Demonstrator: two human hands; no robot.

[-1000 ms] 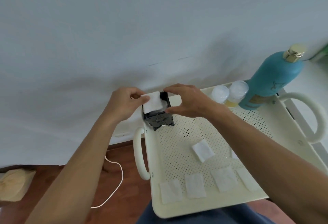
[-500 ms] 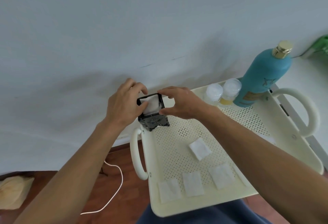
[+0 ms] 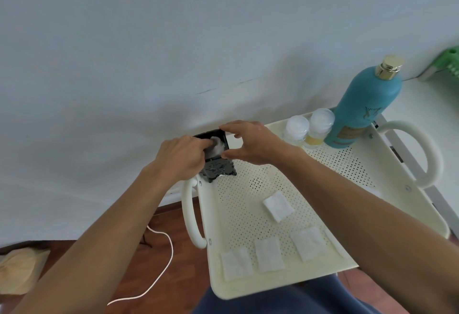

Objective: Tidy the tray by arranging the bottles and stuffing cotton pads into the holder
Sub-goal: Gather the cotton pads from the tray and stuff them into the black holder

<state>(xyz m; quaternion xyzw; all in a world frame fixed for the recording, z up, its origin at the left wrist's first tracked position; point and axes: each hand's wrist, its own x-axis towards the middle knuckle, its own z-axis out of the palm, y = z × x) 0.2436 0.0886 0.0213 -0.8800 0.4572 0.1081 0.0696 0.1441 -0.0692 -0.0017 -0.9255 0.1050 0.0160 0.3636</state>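
A black square holder (image 3: pixel 218 172) stands in the far left corner of the cream perforated tray (image 3: pixel 238 286). My left hand (image 3: pixel 181 157) has a finger pushed down into its mouth, pressing a white cotton pad (image 3: pixel 218 149) inside. My right hand (image 3: pixel 250 143) pinches the holder's rim between thumb and fingers. Several flat cotton pads lie on the tray: one in the middle (image 3: pixel 278 205) and three along the near edge (image 3: pixel 269 255). At the far right corner stand a tall teal bottle with a gold cap (image 3: pixel 365 110) and two small clear-capped bottles (image 3: pixel 295 131) (image 3: pixel 319 124).
The tray has looped handles on the left (image 3: pixel 191 214) and right (image 3: pixel 427 154) and rests over my lap. A white wall rises just behind it. A white cable (image 3: pixel 159 274) lies on the wooden floor at left, with a tan cloth (image 3: pixel 17 271) further left.
The cotton pad, held above the holder a second ago, has gone down inside it. My left finger now presses into the opening, while my right hand stays on the rim.
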